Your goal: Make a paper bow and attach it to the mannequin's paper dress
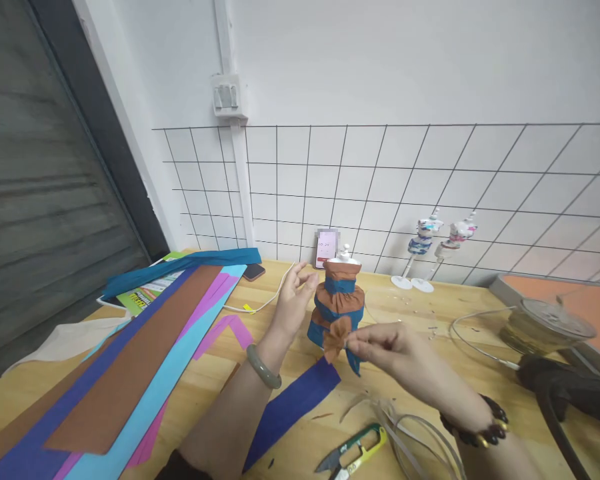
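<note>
A small dress form (345,253) stands upright on the table, wrapped in alternating brown and blue crepe paper (339,297). My right hand (387,347) pinches a gathered brown paper piece (336,339) at the front of its lower part. Just left of the form, my left hand (296,297) is raised with fingers apart and nothing in it. A dark blue paper strip (297,403) lies below, partly behind my left forearm. Green and yellow snips (353,453) rest near the front edge, beside a tangle of pale ribbon (405,433).
Long brown, blue, pink and light-blue paper strips (130,373) cover the left side. Behind stand a propped phone (327,250) and two small decorated forms (420,247). A clear spool (547,327), a white cable and a black object (570,387) lie at right.
</note>
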`<state>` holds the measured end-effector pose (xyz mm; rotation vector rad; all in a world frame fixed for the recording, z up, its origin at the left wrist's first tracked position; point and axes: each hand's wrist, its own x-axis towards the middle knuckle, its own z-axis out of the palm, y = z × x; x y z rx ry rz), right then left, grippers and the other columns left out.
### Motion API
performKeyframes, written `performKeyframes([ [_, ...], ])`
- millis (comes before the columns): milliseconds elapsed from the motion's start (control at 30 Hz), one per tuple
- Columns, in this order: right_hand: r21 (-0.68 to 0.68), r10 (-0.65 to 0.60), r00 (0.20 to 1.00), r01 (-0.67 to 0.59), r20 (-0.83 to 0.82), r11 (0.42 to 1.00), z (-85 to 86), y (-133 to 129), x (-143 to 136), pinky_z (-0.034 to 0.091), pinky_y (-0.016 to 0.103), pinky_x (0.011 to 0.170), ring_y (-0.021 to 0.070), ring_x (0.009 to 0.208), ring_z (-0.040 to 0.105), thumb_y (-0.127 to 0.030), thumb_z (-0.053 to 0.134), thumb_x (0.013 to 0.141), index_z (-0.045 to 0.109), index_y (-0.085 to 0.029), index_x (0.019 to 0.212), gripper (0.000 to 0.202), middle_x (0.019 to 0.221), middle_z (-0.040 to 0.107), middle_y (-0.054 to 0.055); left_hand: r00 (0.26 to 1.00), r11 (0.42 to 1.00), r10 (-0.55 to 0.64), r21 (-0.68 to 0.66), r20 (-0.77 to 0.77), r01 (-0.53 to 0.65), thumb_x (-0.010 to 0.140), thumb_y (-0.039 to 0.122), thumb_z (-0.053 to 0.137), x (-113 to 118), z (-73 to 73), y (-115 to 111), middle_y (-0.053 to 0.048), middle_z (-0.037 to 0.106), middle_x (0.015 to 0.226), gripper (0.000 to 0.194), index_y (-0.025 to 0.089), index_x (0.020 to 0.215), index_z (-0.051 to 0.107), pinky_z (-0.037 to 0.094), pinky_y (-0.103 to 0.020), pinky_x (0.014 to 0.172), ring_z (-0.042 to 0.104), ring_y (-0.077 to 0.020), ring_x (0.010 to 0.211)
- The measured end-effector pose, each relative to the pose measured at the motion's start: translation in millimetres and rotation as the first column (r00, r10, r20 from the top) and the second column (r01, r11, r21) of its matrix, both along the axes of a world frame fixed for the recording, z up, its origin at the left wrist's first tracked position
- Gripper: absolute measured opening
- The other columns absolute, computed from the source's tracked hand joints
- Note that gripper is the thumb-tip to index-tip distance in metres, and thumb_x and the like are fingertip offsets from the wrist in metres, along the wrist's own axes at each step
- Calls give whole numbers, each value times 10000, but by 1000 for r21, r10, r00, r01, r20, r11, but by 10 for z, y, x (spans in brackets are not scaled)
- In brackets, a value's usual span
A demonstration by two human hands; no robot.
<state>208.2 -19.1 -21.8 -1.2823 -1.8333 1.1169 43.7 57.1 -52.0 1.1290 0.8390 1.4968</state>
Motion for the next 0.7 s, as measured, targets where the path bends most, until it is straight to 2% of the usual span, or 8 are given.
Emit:
performKeyframes([
  [67,51,81,966,-96,247,994,-47,-6,-41,398,244,540,130,550,503,-338,490,826,685,-215,653,288,607,620,-13,995,983,93,-154,-35,-98,761,338,595,-73,-84,12,-58,599,959,306,215,1037,549,392,-251,773,533,-174,973],
  [133,141,27,892,-101,452,985,-122,14,-70,364,238,486,127,493,481,-293,456,833,663,-216,604,318,540,594,-15,994,966,105,-234,-38,-111,736,317,598,-125,-211,0,-54,595,843,305,191,1009,547,394,-252,671,555,-176,845],
  [200,233,-57,820,-95,570,968,-191,44,-83,337,236,460,128,463,467,-249,447,822,626,-209,550,328,499,571,-12,995,948,102,-300,-23,-104,681,235,618,-144,-357,-39,-22,579,747,377,187,1042,522,373,-232,611,559,-158,755],
  [333,288,-106,776,-100,621,952,-235,78,-84,330,234,465,135,452,477,-187,437,796,581,-212,510,321,481,554,-9,996,920,64,-389,61,-35,626,135,562,-82,-606,-163,27,553,651,519,181,1129,442,373,-227,599,565,-131,647],
  [433,300,-103,765,-121,635,946,-213,72,-93,336,231,474,143,471,504,-187,427,801,574,-218,514,324,496,564,-6,989,892,36,-452,144,33,596,100,509,-15,-705,-231,34,547,656,589,179,1165,378,372,-227,563,563,-123,592],
  [700,354,-78,791,-181,606,918,-177,36,-165,335,232,478,140,486,505,-207,383,833,607,-222,621,309,531,589,-13,935,862,-6,-472,355,185,540,33,449,-59,-707,-294,54,495,590,628,155,1149,361,349,-204,512,492,-89,492],
])
